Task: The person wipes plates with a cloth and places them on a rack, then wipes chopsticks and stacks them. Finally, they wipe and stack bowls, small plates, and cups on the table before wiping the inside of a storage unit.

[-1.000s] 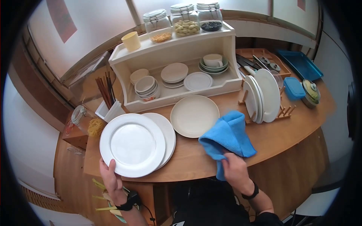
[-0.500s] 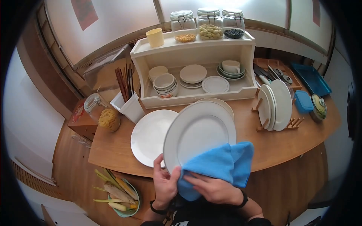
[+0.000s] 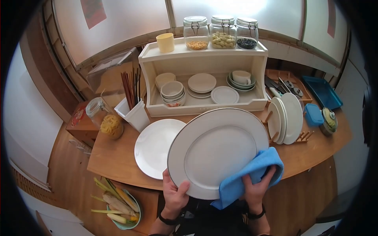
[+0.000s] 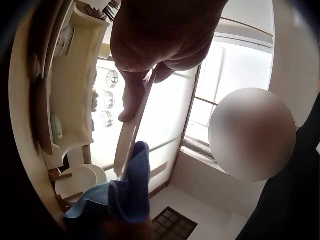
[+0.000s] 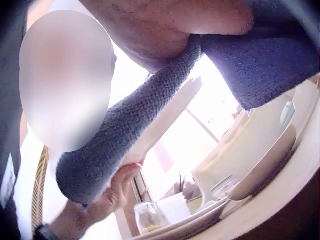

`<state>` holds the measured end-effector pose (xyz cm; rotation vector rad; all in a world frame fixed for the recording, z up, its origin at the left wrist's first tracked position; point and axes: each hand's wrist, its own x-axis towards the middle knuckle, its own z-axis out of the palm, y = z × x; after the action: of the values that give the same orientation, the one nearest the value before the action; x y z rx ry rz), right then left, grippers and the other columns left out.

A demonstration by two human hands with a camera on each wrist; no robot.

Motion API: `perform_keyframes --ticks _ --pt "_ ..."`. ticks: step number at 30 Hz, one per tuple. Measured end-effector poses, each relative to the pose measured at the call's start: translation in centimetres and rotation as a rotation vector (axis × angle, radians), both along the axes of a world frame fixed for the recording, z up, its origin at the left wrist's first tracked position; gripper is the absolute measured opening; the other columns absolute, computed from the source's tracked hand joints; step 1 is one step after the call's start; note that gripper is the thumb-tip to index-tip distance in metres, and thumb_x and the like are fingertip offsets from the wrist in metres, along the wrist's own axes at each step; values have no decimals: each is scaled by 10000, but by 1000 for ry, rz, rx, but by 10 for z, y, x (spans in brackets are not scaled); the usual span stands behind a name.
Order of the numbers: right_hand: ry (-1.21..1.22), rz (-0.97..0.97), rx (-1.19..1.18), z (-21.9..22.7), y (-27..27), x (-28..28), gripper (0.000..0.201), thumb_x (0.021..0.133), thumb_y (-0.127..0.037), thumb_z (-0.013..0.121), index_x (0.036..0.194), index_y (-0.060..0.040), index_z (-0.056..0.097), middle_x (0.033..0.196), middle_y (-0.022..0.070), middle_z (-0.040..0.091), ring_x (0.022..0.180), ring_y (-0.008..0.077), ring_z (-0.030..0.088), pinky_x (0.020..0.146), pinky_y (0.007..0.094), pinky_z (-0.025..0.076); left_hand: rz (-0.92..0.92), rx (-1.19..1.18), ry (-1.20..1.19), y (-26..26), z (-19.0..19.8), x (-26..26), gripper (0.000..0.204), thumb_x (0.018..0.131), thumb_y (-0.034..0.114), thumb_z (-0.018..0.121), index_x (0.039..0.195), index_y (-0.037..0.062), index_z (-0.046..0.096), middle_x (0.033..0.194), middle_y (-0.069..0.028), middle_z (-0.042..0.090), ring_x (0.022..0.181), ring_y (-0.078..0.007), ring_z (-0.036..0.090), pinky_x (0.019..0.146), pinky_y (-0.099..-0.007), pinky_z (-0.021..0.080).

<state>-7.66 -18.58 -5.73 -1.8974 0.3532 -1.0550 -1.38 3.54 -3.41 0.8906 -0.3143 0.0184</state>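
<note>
A large white plate [image 3: 216,153] with a dark thin rim is held up tilted above the table's front edge. My left hand [image 3: 175,194] grips its lower left rim, thumb on the front face and fingers behind. With my right hand [image 3: 256,190] I hold a blue cloth [image 3: 238,185], which is folded over the plate's lower right rim. In the left wrist view the plate [image 4: 131,127] appears edge-on, with the cloth [image 4: 131,185] wrapped on its far end. Another white plate [image 3: 155,147] lies on the table, partly behind the held one.
A white shelf [image 3: 204,108] with bowls and small plates stands behind, glass jars [image 3: 223,33] on top. At right, a wooden rack [image 3: 303,137] holds upright plates [image 3: 293,122]. Chopsticks in a white holder [image 3: 136,116] and a pasta jar [image 3: 110,124] are left; a vegetable bowl [image 3: 132,225] sits below.
My left hand has lifted the top plate off the other white plate and brought it to the right. The cloth, lifted from the table, has moved along the plate's lower rim to the right.
</note>
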Motion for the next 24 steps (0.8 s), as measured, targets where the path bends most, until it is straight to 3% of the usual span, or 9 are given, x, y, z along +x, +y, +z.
perform_keyframes --ticks 6,7,10,13,16,17,20,21,24 --pt "-42 427 978 1 -13 -10 786 770 29 802 1443 18 396 1319 120 567 1213 237 561 1060 402 448 -101 98 -66 16 -27 9 548 987 6 600 1431 33 279 1284 -123 586 1189 -178 576 1042 -338 444" --pt "-109 443 999 2 -11 -8 718 780 39 786 1407 0 439 1292 107 601 1173 234 596 1030 393 484 -123 139 -82 18 -32 11 550 994 6 589 1441 34 269 1285 -124 586 1193 -179 575 1044 -338 441" --pt "-278 357 824 4 -6 -9 638 824 -24 784 1384 -8 479 1304 117 599 1154 239 611 1026 399 495 -104 283 -153 16 -33 15 554 1014 15 562 1478 29 259 1308 -139 581 1195 -182 579 1023 -340 468" --pt "-245 266 405 3 -12 -21 588 861 -87 779 1376 -12 505 1333 125 592 1189 234 595 1040 400 486 -240 491 73 16 -10 22 593 1011 48 573 1511 18 257 1385 -191 542 1222 -265 598 1025 -397 513" --pt "-233 335 368 6 -15 -34 578 882 -143 754 1384 -12 500 1358 126 568 1223 244 566 1055 409 469 -125 536 86 14 13 22 505 1043 63 531 1493 -13 318 1396 -222 547 1207 -240 608 991 -356 524" --pt "-221 353 353 7 -15 -38 583 881 -163 752 1386 -15 500 1362 129 564 1229 251 560 1060 415 462 -110 589 29 19 16 20 608 1063 257 531 1523 -41 267 1444 -265 503 1253 -317 592 1039 -408 500" --pt "-169 410 287 15 -14 -47 602 878 -222 746 1390 -24 498 1372 136 552 1247 271 541 1073 432 439 -421 257 -3 25 51 0 879 1007 544 524 1553 -60 193 1490 -291 446 1311 -377 543 1091 -467 448" --pt "-149 431 262 18 -13 -48 609 877 -241 744 1391 -27 497 1376 138 548 1254 278 534 1078 437 432 -471 322 33 26 65 -9 1125 893 758 492 1565 -72 138 1515 -307 406 1360 -422 486 1131 -508 392" --pt "-42 513 99 29 -12 -50 633 874 -300 739 1395 -36 496 1387 145 536 1272 299 515 1091 454 410 -467 57 89 25 53 -25 1092 899 688 558 1557 -83 151 1561 -266 346 1410 -371 423 1140 -484 384"
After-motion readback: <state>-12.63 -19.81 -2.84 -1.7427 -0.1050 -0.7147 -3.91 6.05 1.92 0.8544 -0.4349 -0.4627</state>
